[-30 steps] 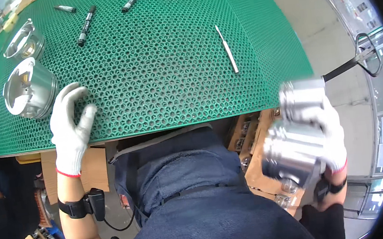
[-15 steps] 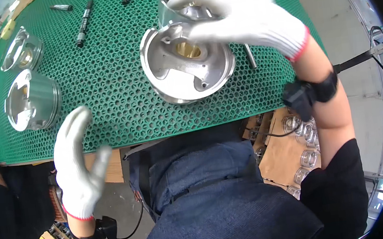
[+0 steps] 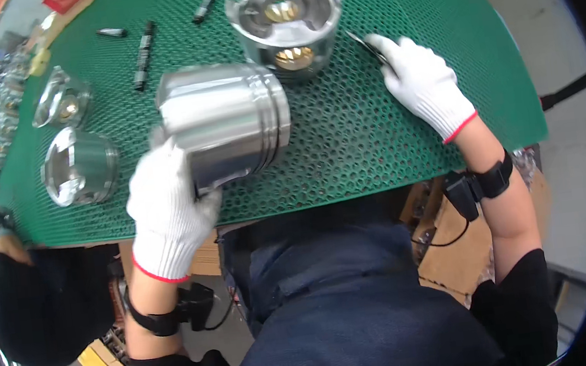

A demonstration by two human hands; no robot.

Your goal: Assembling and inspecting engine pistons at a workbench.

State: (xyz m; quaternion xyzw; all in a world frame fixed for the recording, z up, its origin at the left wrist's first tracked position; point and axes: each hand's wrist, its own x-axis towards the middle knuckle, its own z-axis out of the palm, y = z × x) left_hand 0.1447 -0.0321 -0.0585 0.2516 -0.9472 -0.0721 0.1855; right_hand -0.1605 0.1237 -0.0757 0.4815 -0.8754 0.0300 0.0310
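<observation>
Held piston (image 3: 228, 118): we had it tipped on its side, between the tabletop's (image 3: 355, 154) centre and left edge.
Left hand (image 3: 168, 197): we gripped the piston's left end.
Right hand (image 3: 422, 81): we pinched a slim tool (image 3: 361, 41) toward the right edge.
Standing piston (image 3: 287, 36): we kept it open side up, near the far edge.
Markers (image 3: 144, 58): ours lay toward the far left corner.

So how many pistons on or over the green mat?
4: held piston in left hand, top piston beyond, lower piston and upper piston at left. Others may hide farther left.
</observation>
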